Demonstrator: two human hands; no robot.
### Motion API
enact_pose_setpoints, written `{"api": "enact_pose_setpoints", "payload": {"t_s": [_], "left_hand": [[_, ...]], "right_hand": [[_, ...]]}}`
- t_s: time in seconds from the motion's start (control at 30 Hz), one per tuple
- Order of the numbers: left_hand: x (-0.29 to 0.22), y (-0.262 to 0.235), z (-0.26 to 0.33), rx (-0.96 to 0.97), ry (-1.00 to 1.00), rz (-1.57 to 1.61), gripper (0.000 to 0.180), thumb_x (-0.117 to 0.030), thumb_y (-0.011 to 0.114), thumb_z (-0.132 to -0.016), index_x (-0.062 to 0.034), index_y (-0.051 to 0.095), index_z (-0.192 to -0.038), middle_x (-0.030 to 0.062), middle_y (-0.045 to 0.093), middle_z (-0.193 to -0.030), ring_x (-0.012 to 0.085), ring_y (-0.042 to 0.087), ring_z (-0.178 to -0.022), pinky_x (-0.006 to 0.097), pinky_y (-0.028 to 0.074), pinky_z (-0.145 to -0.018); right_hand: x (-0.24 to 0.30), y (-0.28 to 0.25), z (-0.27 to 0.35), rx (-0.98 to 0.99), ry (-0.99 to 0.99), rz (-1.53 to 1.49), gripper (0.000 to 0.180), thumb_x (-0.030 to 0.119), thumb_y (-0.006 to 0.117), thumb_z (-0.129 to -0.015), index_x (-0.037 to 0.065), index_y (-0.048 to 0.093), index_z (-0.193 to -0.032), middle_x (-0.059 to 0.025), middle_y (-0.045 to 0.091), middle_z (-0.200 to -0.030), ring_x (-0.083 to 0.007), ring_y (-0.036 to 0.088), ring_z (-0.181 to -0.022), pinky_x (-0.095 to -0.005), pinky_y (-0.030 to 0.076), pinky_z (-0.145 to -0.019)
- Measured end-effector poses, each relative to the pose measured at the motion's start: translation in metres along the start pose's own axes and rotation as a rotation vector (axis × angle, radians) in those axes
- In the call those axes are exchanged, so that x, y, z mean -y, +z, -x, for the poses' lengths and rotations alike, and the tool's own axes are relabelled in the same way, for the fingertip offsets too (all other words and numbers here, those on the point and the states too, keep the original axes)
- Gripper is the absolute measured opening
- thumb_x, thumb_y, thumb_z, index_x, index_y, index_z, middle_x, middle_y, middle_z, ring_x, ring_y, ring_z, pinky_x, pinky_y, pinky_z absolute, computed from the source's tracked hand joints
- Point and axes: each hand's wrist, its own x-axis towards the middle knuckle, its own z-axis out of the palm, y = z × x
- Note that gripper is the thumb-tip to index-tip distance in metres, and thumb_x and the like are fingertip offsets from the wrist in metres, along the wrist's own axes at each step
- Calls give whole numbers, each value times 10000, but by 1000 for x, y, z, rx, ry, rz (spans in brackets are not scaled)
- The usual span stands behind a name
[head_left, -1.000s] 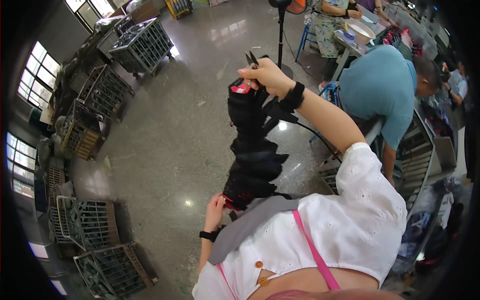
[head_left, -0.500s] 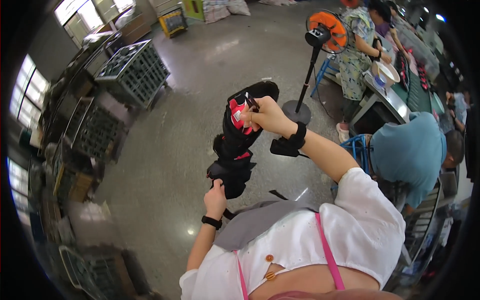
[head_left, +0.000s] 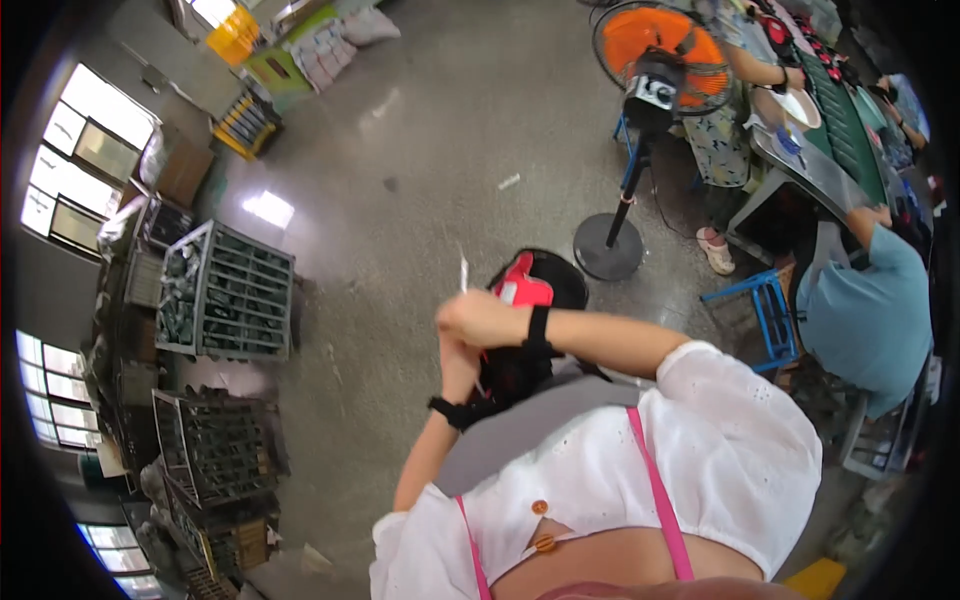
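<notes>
My two closed hands meet in front of my waist. My right hand (head_left: 487,318) crosses over the top of my left hand (head_left: 458,368) and hides part of it. A thin pale sliver (head_left: 464,274) stands up just beyond my right knuckles; whether a hand grips it I cannot tell. Beside and beneath my right wrist hangs a bundle of black padded pieces (head_left: 515,370) with a bright red lining (head_left: 530,290) and a white label at its far end. My fingertips are hidden, so what they pinch does not show. Both wrists wear black bands.
An orange-bladed standing fan (head_left: 660,90) stands on a round base ahead right. Beyond it, people work along a green-topped bench (head_left: 838,130); one in blue (head_left: 865,310) sits near a blue stool (head_left: 755,315). Metal cage carts (head_left: 250,290) line the left.
My right hand has come left and down from the bundle's far end to meet my left hand, which has risen. The view has turned, and the bundle now sits closer to my body.
</notes>
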Motion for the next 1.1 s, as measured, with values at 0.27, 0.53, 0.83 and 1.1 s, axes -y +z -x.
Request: {"api": "enact_pose_setpoints", "payload": {"t_s": [0.27, 0.53, 0.83, 1.1], "left_hand": [[-31, -28, -284, -119, -577, 638, 284, -293, 367, -951, -69, 498, -835, -14, 411, -570, 62, 297, -410, 195, 222, -357], [-12, 10, -552, -65, -523, 422, 277, -267, 362, -950, -56, 512, -851, -1, 466, -630, 49, 312, -419, 187, 211, -365], [-4, 111, -779, 357, -232, 11, 352, -239, 364, -955, 9, 571, -814, -22, 438, -530, 31, 338, -425, 194, 259, -392], [11, 217, -967, 289, -255, 13, 289, -244, 399, -945, -15, 541, -840, 12, 494, -552, 48, 411, -439, 176, 280, -394]], "right_hand": [[-165, -86, -155, -324, 338, -496, 87, 72, 539, -802, 6, 572, -755, -90, 566, -670, -198, 563, -535, -280, 440, -487], [-370, -93, -267, -312, 656, -974, 310, 37, 443, -857, -23, 507, -1154, -85, 610, -912, -113, 601, -627, -216, 446, -507], [-558, -197, -369, -456, 580, -830, 248, 52, 456, -858, 15, 535, -1090, -37, 590, -828, -92, 582, -611, -222, 435, -475], [-720, -320, -432, -460, 674, -372, 159, 180, 617, -769, 25, 584, -780, -96, 578, -731, -176, 594, -522, -305, 456, -526]]}}
